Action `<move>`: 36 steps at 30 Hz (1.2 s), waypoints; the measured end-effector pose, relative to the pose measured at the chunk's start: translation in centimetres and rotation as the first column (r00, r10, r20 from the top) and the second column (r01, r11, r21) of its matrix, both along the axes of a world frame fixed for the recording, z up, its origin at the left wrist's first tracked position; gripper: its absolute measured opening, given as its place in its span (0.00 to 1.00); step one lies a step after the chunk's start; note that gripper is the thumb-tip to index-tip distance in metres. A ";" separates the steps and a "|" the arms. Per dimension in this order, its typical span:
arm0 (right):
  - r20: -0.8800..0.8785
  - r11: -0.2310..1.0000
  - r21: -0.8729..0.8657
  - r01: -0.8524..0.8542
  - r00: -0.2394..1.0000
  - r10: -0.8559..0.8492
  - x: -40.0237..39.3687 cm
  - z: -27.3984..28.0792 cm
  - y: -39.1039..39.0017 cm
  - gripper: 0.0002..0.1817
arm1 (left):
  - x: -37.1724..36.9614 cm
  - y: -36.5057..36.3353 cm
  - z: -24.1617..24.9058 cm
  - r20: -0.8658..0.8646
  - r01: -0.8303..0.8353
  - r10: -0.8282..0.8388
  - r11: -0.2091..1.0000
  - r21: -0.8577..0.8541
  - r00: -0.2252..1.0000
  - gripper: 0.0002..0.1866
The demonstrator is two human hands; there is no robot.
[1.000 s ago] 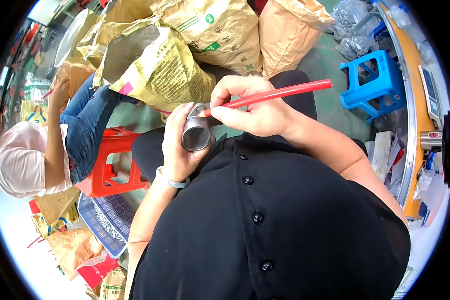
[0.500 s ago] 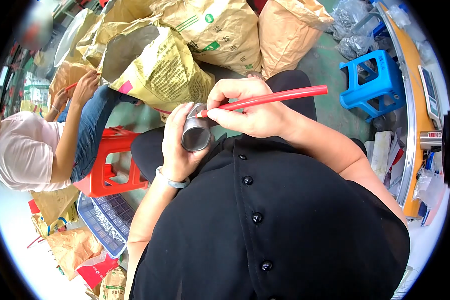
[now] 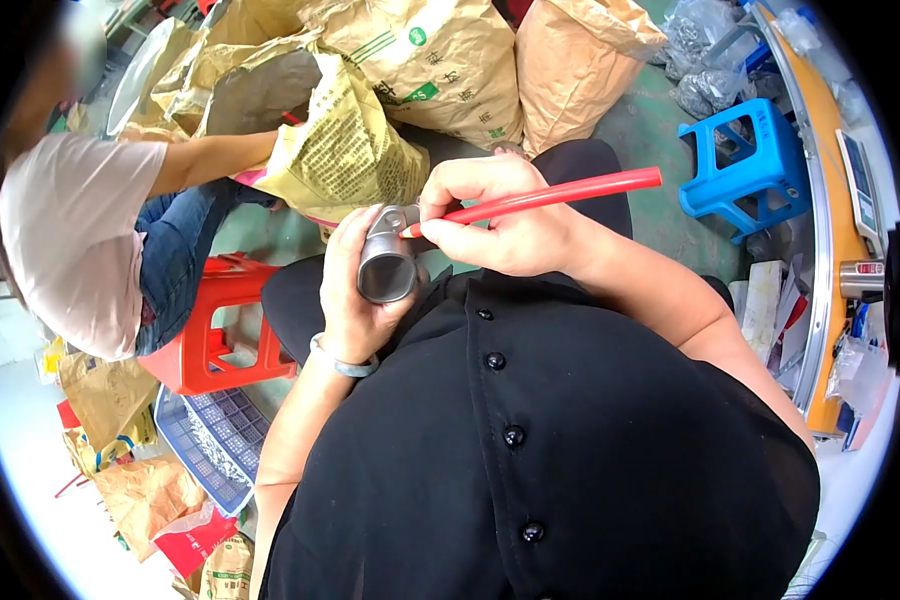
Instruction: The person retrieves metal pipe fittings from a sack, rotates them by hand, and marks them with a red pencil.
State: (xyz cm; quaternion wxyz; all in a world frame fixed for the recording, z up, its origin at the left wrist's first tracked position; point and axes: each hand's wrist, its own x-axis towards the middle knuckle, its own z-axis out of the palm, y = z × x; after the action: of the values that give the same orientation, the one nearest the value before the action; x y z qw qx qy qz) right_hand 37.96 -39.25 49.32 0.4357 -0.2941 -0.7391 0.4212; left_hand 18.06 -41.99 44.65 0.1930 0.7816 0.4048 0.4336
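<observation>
Head view: hands [image 3: 450,250] on metal fitting [image 3: 386,268], red tube [image 3: 550,194]

A grey metal pipe fitting [image 3: 388,268] faced open-end forward; a red tube's [image 3: 550,194] tip touched its top.

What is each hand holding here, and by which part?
The left hand wraps the body of a grey metal pipe fitting. The right hand pinches a red tube near its lower tip, which touches the fitting.
</observation>
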 end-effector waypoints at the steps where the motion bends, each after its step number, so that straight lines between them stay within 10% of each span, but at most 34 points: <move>1: 0.013 0.999 0.049 -0.002 1.000 0.001 0.0 -0.1 0.0 0.05 | 0.0 0.0 0.0 0.007 0.000 0.000 1.000 -0.004 1.000 0.33; 6: 0.014 0.933 0.359 0.022 0.999 -0.029 0.1 -0.5 0.3 0.03 | 0.0 0.1 -0.2 -0.008 0.020 -0.020 1.000 0.023 1.000 0.31; 14: -0.302 0.981 -0.128 0.144 0.937 -0.177 0.6 0.4 0.1 0.08 | -0.1 -0.2 -0.5 0.148 -0.006 0.023 0.993 -0.119 0.989 0.33; 23: -0.113 0.977 -0.003 0.215 0.970 -0.214 1.2 -1.7 1.0 0.14 | -0.4 -0.3 -0.5 0.296 0.014 0.055 0.974 -0.225 0.953 0.34; 31: -0.268 0.756 -0.655 0.004 0.934 -0.237 1.2 -4.5 1.6 0.22 | -0.1 0.2 -0.4 0.337 0.076 -0.044 0.994 -0.083 0.941 0.36; 36: -0.303 0.628 -0.762 -0.160 0.944 -0.128 0.6 -4.6 1.2 0.20 | -0.1 0.2 -0.8 0.347 0.074 -0.041 0.994 -0.083 0.937 0.37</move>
State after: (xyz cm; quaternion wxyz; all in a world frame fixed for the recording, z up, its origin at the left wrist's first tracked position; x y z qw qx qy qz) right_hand 38.58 -38.09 44.75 0.3787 -0.3718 -0.4037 0.7452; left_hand 17.94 -41.82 43.82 0.3105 0.6949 0.3619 0.5382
